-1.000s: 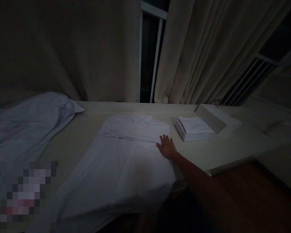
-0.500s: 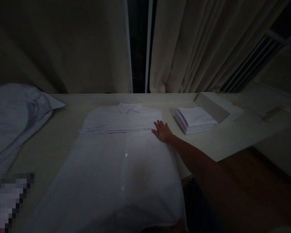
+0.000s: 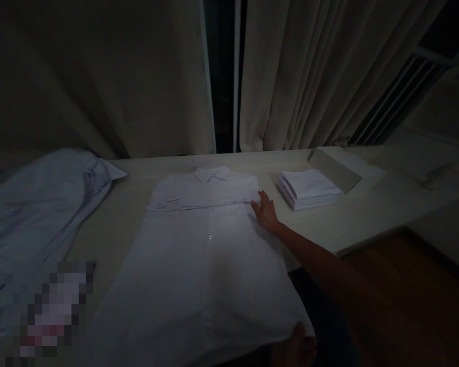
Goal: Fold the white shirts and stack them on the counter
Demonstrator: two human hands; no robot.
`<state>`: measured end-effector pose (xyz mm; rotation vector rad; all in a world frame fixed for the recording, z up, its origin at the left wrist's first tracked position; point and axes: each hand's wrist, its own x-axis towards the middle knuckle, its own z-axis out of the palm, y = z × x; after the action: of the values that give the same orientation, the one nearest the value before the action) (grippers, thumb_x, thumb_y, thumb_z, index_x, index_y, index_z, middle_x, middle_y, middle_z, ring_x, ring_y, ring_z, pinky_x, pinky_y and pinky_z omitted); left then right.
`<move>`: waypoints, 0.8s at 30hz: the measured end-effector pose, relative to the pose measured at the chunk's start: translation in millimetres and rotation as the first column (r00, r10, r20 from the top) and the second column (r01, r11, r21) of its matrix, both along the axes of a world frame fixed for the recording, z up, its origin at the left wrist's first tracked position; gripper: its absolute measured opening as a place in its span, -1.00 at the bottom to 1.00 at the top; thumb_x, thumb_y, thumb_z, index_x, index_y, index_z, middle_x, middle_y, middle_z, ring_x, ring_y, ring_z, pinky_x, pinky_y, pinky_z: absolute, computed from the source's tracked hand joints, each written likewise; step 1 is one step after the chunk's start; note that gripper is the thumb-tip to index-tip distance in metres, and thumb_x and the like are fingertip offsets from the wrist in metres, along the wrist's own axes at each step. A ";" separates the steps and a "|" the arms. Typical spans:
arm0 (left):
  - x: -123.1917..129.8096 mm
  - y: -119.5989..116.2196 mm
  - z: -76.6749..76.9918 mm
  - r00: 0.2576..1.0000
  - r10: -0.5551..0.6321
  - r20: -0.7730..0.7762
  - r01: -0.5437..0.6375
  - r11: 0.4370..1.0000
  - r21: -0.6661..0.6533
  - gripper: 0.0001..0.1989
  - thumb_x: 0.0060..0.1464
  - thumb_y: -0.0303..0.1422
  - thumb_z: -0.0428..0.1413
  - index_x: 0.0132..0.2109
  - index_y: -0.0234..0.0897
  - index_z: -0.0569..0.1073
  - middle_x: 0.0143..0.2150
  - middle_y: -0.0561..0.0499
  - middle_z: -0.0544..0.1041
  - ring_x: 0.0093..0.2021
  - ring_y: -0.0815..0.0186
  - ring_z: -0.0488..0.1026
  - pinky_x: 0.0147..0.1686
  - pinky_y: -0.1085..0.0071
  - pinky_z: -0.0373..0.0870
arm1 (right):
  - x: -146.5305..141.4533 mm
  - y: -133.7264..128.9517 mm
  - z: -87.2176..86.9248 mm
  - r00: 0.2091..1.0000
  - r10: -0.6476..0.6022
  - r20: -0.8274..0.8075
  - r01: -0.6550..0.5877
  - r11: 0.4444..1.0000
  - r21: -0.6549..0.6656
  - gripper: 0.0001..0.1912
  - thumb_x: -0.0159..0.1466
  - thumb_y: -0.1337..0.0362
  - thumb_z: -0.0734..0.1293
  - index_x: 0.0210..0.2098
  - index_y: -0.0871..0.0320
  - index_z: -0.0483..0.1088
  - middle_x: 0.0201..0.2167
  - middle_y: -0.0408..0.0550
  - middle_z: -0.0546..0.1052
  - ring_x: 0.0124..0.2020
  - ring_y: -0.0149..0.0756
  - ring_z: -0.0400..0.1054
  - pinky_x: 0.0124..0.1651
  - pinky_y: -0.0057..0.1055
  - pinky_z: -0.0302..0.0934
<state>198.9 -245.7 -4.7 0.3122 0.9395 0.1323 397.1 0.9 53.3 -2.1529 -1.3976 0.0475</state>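
Observation:
A white buttoned shirt (image 3: pixel 183 265) lies front up on the pale table, its collar toward the back and a horizontal fold of cloth across its chest. My right hand (image 3: pixel 266 213) is at the right end of that fold, thumb and forefinger apart, touching the shirt's side edge. At the bottom of the view my left hand (image 3: pixel 296 349), dim and partly cut off, grips the shirt's lower right corner with its thumb on top of the cloth.
Folded white cloths (image 3: pixel 309 189) are stacked at the right, beside an open pale box (image 3: pixel 336 168). A rumpled white garment (image 3: pixel 42 204) lies at the left, above a pixelated item (image 3: pixel 57 306). Curtains (image 3: pixel 137 76) hang behind the table (image 3: pixel 352 219).
The view has shifted left. My right hand has gone from lying flat with fingers spread to a tilted pose at the shirt's side edge. More of my left hand and the shirt's lower corner now shows.

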 end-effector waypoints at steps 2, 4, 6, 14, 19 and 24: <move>0.7 -6.5 -7.7 0.994 0.099 -0.046 -0.102 0.993 -0.064 -0.75 0.07 -0.24 0.20 -0.16 -0.27 0.39 -0.16 -0.12 0.52 -0.16 0.21 0.51 -0.22 0.33 0.46 | -14.3 -56.2 6.9 0.991 0.017 -0.134 -0.001 0.993 0.122 -0.34 0.34 -0.09 0.09 0.25 0.25 0.16 0.24 0.18 0.26 0.23 -0.09 0.15 0.23 -0.13 0.04; -2.7 -13.3 -11.3 0.978 0.203 -0.056 -0.208 0.972 -0.112 -0.70 -0.01 -0.27 0.27 -0.21 -0.30 0.37 -0.21 -0.12 0.54 -0.22 0.21 0.54 -0.25 0.36 0.46 | -29.7 -124.7 11.1 0.962 0.007 -0.273 0.042 0.984 0.171 -0.45 0.30 -0.07 0.18 0.11 0.18 0.33 0.07 0.12 0.44 0.04 -0.11 0.35 0.09 -0.17 0.20; -8.1 -17.8 -7.2 0.963 0.270 -0.011 -0.270 0.957 -0.103 -0.64 -0.10 -0.27 0.32 -0.22 -0.31 0.38 -0.24 -0.11 0.56 -0.23 0.18 0.56 -0.25 0.34 0.47 | -47.8 -192.5 12.2 0.910 -0.089 -0.405 0.171 0.970 0.170 -0.50 0.22 -0.06 0.28 -0.01 0.16 0.39 -0.03 0.08 0.50 -0.01 -0.10 0.38 0.06 -0.18 0.23; -25.0 -23.5 27.5 0.973 0.113 0.199 -0.148 0.975 0.169 -0.56 -0.15 -0.12 0.32 -0.25 -0.44 0.52 -0.28 -0.21 0.58 -0.34 0.28 0.52 -0.32 0.40 0.39 | -120.1 -306.5 -12.6 0.196 -0.194 -0.961 0.190 0.969 -0.157 -0.55 0.12 -0.06 0.39 -0.28 0.24 0.47 -0.47 -0.03 0.55 -0.48 -0.23 0.43 -0.44 -0.39 0.28; -84.2 -11.9 8.7 0.962 0.265 0.069 -0.271 0.958 0.094 -0.62 0.00 -0.18 0.23 -0.07 -0.30 0.49 -0.04 -0.20 0.55 -0.18 0.22 0.54 -0.17 0.29 0.45 | -120.9 -310.6 -12.1 0.106 -0.074 -0.992 0.227 0.973 -0.048 -0.62 0.11 0.02 0.42 -0.28 0.22 0.46 -0.38 -0.02 0.57 -0.38 -0.21 0.47 -0.26 -0.33 0.34; -154.3 36.2 24.8 0.804 0.594 -0.032 -0.576 0.791 0.207 -0.70 0.13 -0.29 0.09 0.02 -0.14 0.45 -0.05 -0.07 0.57 -0.02 0.20 0.51 -0.01 0.22 0.45 | -102.1 -317.8 -0.1 0.188 -0.110 -0.976 0.242 0.968 -0.063 -0.65 0.11 0.05 0.42 -0.26 0.19 0.46 -0.35 0.01 0.59 -0.37 -0.17 0.49 -0.25 -0.29 0.37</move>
<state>44.6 -209.4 20.0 0.1896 1.1003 0.7941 295.0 -316.9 53.3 -1.5190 -0.3095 1.0663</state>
